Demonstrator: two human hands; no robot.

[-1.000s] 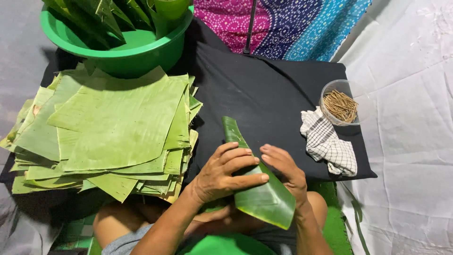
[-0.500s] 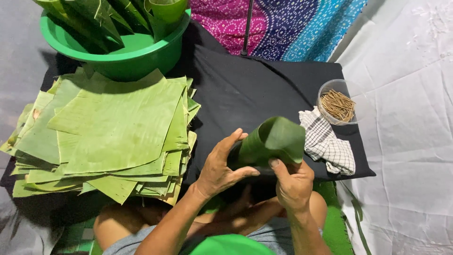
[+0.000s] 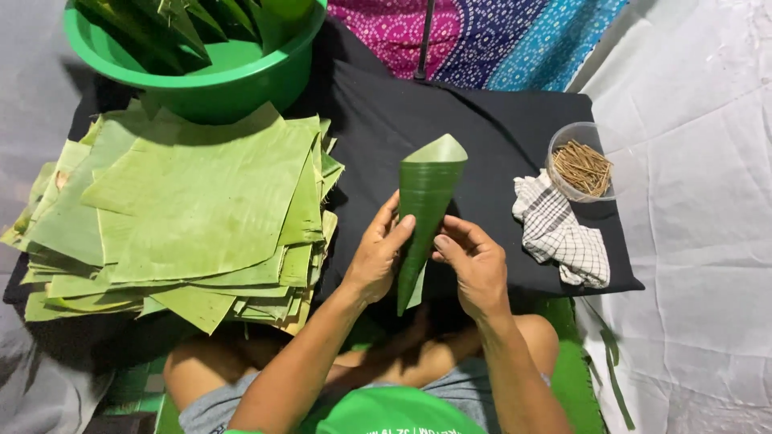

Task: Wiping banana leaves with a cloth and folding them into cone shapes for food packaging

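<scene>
Now the leaf is rolled up tight into a long cone (image 3: pixel 425 210), where half a second ago it was only a loose curl, and a second ago it lay flat and folded under both hands. Both hands have moved a bit higher and closer together too.

The cone stands almost straight up, with its wide mouth at the top and its thin tip pointing down. It is held over the black cloth (image 3: pixel 498 137), between the two hands.

The left hand (image 3: pixel 378 257) grips the left side of the cone, its thumb pressed against the leaf and its fingers curled behind. The right hand (image 3: pixel 474 261) pinches the right edge low down, with the thumb in front.

A big stack of flat green leaves (image 3: pixel 193 209) lies to the left, just beside the left hand. Behind the stack sits a green tub (image 3: pixel 209 80) with more leaves inside it.

To the right, on the black cloth, is a small clear bowl (image 3: pixel 599 137) full of little sticks (image 3: pixel 583 166). A checked rag (image 3: pixel 559 233) lies touching that bowl, near the right hand but not touching it.
</scene>
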